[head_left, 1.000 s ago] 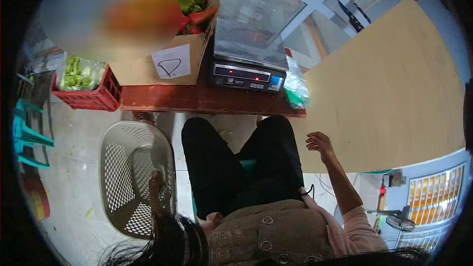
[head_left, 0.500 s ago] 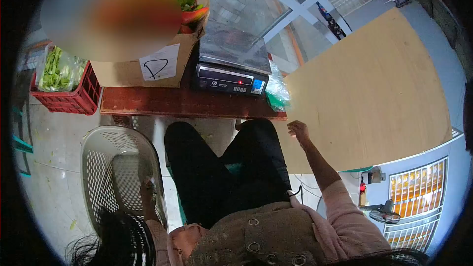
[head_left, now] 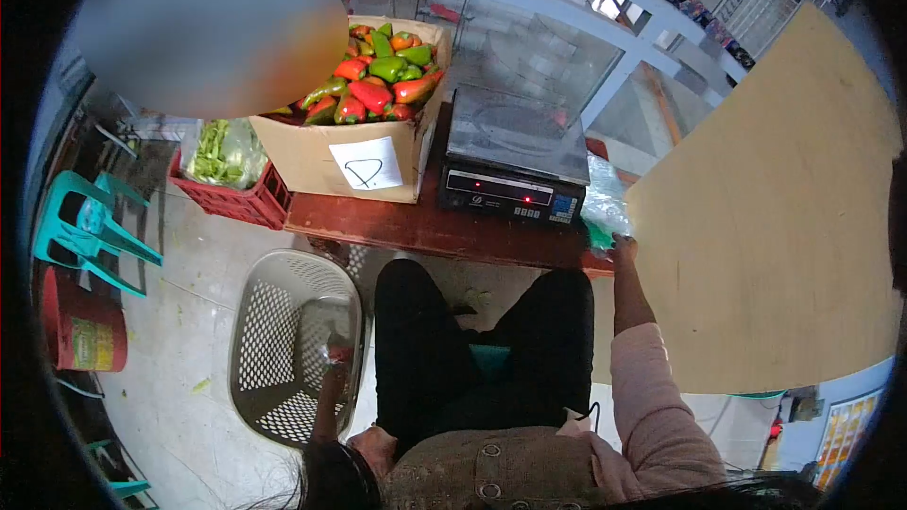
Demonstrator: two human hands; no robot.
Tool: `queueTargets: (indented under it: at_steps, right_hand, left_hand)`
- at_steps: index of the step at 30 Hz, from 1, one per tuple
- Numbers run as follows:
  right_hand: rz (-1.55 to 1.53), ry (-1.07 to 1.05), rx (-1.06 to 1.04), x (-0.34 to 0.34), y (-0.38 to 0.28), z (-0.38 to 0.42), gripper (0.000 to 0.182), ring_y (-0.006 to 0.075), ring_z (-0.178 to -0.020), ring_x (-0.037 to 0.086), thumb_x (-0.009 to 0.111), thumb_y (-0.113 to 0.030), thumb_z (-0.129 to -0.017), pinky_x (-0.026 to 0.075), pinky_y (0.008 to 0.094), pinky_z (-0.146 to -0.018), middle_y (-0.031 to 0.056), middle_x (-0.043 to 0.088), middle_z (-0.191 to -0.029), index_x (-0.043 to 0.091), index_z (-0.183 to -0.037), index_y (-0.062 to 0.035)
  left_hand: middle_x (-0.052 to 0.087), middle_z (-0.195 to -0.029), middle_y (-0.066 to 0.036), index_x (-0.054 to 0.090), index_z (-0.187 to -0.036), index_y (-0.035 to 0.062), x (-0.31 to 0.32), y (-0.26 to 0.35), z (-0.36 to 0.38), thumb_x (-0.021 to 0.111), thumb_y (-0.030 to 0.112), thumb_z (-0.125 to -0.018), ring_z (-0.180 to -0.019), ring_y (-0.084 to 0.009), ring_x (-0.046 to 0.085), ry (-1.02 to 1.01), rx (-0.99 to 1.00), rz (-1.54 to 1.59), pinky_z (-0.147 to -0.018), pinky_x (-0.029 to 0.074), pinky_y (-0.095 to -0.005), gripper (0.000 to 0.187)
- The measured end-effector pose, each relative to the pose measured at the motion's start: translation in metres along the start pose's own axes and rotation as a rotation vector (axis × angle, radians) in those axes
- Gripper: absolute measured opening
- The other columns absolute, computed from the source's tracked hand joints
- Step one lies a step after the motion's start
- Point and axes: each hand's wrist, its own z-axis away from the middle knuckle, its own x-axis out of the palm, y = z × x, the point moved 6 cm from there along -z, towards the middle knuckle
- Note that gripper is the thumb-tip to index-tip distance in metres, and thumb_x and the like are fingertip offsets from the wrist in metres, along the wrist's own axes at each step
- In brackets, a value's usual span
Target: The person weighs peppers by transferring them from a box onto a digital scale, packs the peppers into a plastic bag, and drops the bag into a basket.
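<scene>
Right hand (head_left: 624, 247) is reached forward to the stack of clear plastic bags (head_left: 603, 211) just right of the scale (head_left: 515, 159); fingers are curled narrow onto the bags' near edge, contact seen, but whether a bag is actually pinched cannot be told. Left hand (head_left: 337, 359) is lowered inside the white plastic basket (head_left: 283, 345) on the floor, below-left of the scale; fingers appear loosely closed at the basket's inner wall, grip not resolvable, nothing seen held. Scale platter is bare, display lit. Cardboard box of peppers (head_left: 373, 76) sits touching the scale's left side, full, marked with a paper label. Both rest on the red-brown bench (head_left: 416, 227). A red crate with bagged greens (head_left: 227, 156) is further left of the scale, beyond the box. A large plywood sheet (head_left: 775, 217) stands right of the scale, behind the bags. Judged progress: early stage. No bag pulled free or opened, nothing weighed, basket looks empty, box untouched; bagging and weighing all appear left to do.
</scene>
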Motion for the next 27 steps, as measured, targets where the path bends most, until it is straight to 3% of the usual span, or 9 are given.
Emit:
queueTargets:
  at_steps: [1, 5, 6, 7, 8, 12, 14, 21, 27]
  right_hand:
    - [0.066, -0.011, -0.047, 0.002, 0.002, -0.008, 0.029, 0.0235, -0.061, 0.064, 0.075, -0.022, -0.073, 0.051, 0.0365, -0.045, 0.0129, 0.066, -0.074, 0.069, -0.091, -0.0002]
    - [0.191, 0.197, -0.373, -0.001, -0.004, -0.009, 0.023, 0.0277, -0.068, 0.066, 0.072, -0.024, -0.075, 0.052, 0.0398, -0.06, 0.0152, 0.068, -0.077, 0.071, -0.085, -0.0037]
    - [0.255, 0.249, -0.46, -0.004, -0.019, 0.002, 0.022, 0.0295, -0.071, 0.066, 0.07, -0.024, -0.076, 0.052, 0.0405, -0.064, 0.0165, 0.068, -0.079, 0.071, -0.086, -0.0044]
    - [0.324, 0.303, -0.547, -0.01, -0.037, 0.016, 0.021, 0.0313, -0.074, 0.067, 0.069, -0.023, -0.077, 0.051, 0.0412, -0.068, 0.0177, 0.068, -0.081, 0.072, -0.087, -0.0051]
    - [0.362, 0.264, -0.52, -0.018, -0.057, 0.032, 0.019, 0.0338, -0.078, 0.066, 0.067, -0.022, -0.079, 0.05, 0.0421, -0.071, 0.0193, 0.067, -0.083, 0.072, -0.088, -0.0064]
    - [0.361, 0.236, -0.76, -0.057, -0.126, 0.075, 0.016, 0.0306, -0.074, 0.067, 0.061, -0.019, -0.087, 0.05, 0.0402, -0.065, 0.0183, 0.066, -0.082, 0.07, -0.087, -0.0051]
    - [0.143, 0.198, -0.739, -0.071, -0.148, 0.078, 0.015, 0.0286, -0.07, 0.065, 0.062, -0.017, -0.087, 0.049, 0.0386, -0.063, 0.0176, 0.061, -0.077, 0.068, -0.087, -0.0041]
    - [-0.387, -0.173, -0.597, -0.073, -0.185, 0.057, 0.01, 0.0147, -0.055, 0.061, 0.063, -0.011, -0.087, 0.048, 0.03, -0.051, 0.0086, 0.062, -0.07, 0.063, -0.087, -0.0016]
    - [-0.147, -0.068, -0.756, -0.075, -0.202, 0.041, 0.012, 0.0193, -0.061, 0.063, 0.066, -0.008, -0.083, 0.049, 0.0322, -0.056, 0.0101, 0.064, -0.071, 0.061, -0.089, 0.0024]
  left_hand:
    - [0.064, -0.1, -0.009, 0.064, -0.103, 0.0016, -0.011, 0.003, 0.005, 0.058, 0.013, -0.088, -0.08, -0.0164, 0.063, 0.0, -0.007, 0.017, -0.068, 0.053, -0.0272, 0.02]
    - [0.065, -0.105, -0.009, 0.065, -0.105, 0.0014, -0.067, 0.029, 0.013, 0.058, 0.01, -0.088, -0.084, -0.016, 0.064, 0.011, 0.016, 0.347, -0.07, 0.053, -0.0259, 0.02]
    - [0.065, -0.105, -0.009, 0.064, -0.106, 0.0025, -0.071, 0.021, 0.004, 0.058, 0.01, -0.089, -0.082, -0.0154, 0.064, 0.028, 0.231, 0.832, -0.069, 0.053, -0.0265, 0.02]
    - [0.066, -0.104, -0.008, 0.063, -0.107, 0.0022, -0.068, -0.021, -0.021, 0.058, 0.009, -0.088, -0.083, -0.0152, 0.063, 0.018, 0.05, 1.009, -0.068, 0.053, -0.0259, 0.02]
    - [0.066, -0.102, -0.009, 0.062, -0.107, 0.0001, -0.084, 0.004, -0.024, 0.056, 0.009, -0.09, -0.082, -0.0159, 0.062, -0.086, 0.204, 1.438, -0.068, 0.053, -0.0276, 0.021]
    - [0.065, -0.097, -0.01, 0.062, -0.103, -0.0026, -0.177, 0.121, -0.003, 0.052, 0.008, -0.09, -0.081, -0.0172, 0.06, 0.552, 0.302, 0.346, -0.07, 0.052, -0.0308, 0.02]
    - [0.064, -0.097, -0.009, 0.061, -0.1, -0.002, -0.193, 0.172, 0.007, 0.053, 0.007, -0.09, -0.078, -0.0157, 0.059, 0.653, 0.426, 0.625, -0.07, 0.051, -0.029, 0.016]
    - [0.061, -0.092, -0.007, 0.06, -0.1, -0.0013, -0.185, 0.284, 0.026, 0.045, -0.004, -0.091, -0.075, -0.0136, 0.057, 0.531, 0.596, 0.489, -0.07, 0.049, -0.0271, 0.017]
    - [0.061, -0.092, -0.006, 0.059, -0.099, -0.0023, -0.175, 0.308, 0.029, 0.046, -0.005, -0.091, -0.074, -0.0136, 0.058, 0.462, 0.551, 0.437, -0.07, 0.05, -0.0265, 0.016]
